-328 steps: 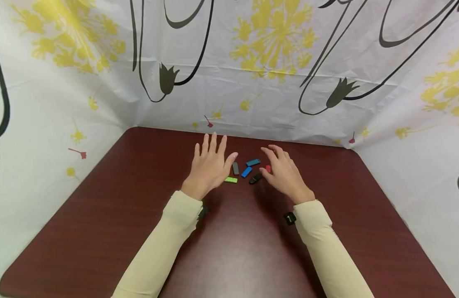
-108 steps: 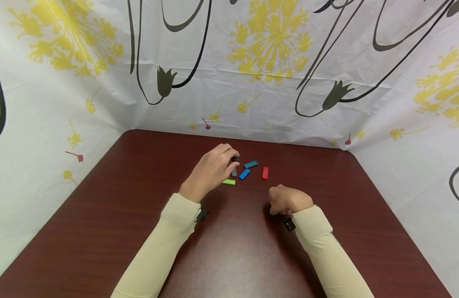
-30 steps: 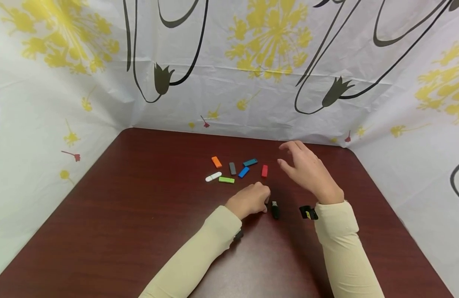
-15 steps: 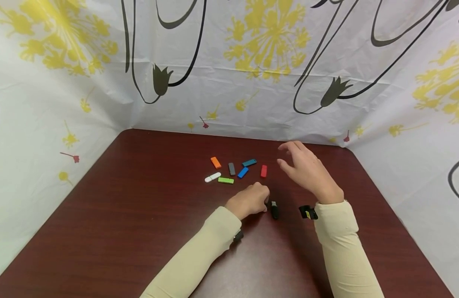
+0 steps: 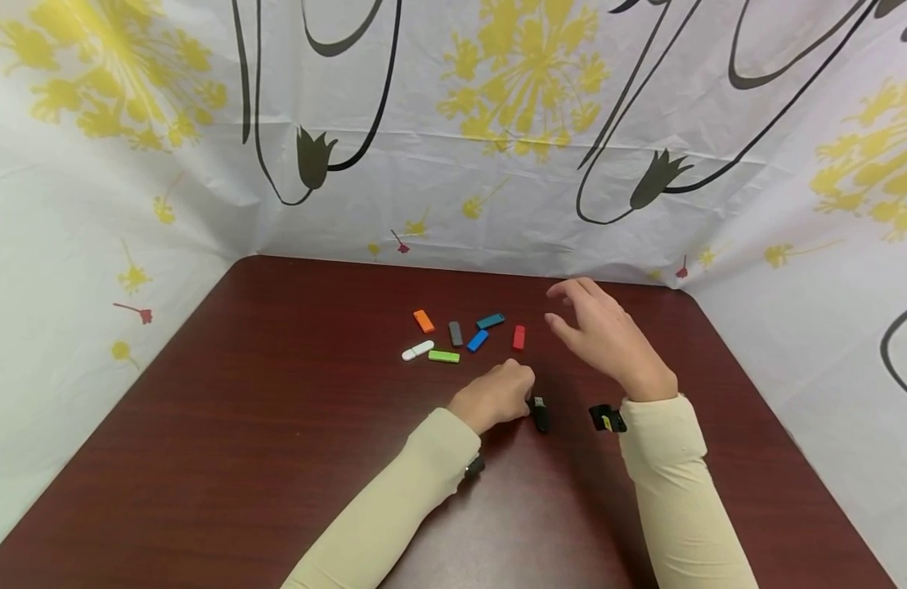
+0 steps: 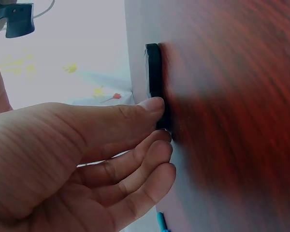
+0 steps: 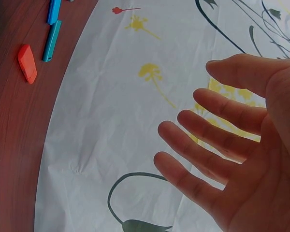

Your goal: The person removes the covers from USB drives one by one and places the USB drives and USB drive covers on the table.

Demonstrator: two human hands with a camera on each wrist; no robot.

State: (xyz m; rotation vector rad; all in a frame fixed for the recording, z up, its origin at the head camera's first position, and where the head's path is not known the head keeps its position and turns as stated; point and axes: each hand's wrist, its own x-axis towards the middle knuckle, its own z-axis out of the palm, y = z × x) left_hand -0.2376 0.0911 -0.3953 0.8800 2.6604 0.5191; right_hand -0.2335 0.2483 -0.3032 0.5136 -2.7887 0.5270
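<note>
A black USB stick (image 5: 541, 418) lies on the table with its metal plug bare and pointing away from me. Close against its left side my left hand (image 5: 495, 394) pinches a small black cap (image 6: 163, 119) between thumb and fingers, low at the tabletop. The left wrist view shows the stick (image 6: 154, 67) stretching beyond the thumb tip; the fingers partly hide the cap. My right hand (image 5: 603, 334) hovers to the right, fingers loosely bent and holding nothing; the right wrist view shows its bare palm and spread fingers.
Further back on the dark wooden table (image 5: 225, 425) lie more USB sticks: orange (image 5: 424, 321), grey (image 5: 455, 334), teal (image 5: 490, 321), blue (image 5: 478, 341), red (image 5: 518, 338), lime green (image 5: 443, 357) and white (image 5: 418, 350). A patterned curtain (image 5: 424, 98) hangs round the table's edges.
Since the earliest frame the black stick has come nearer me, its cap pulled off and now in my left hand. In the last second cap and stick have come slightly closer; the right hand stays put.
</note>
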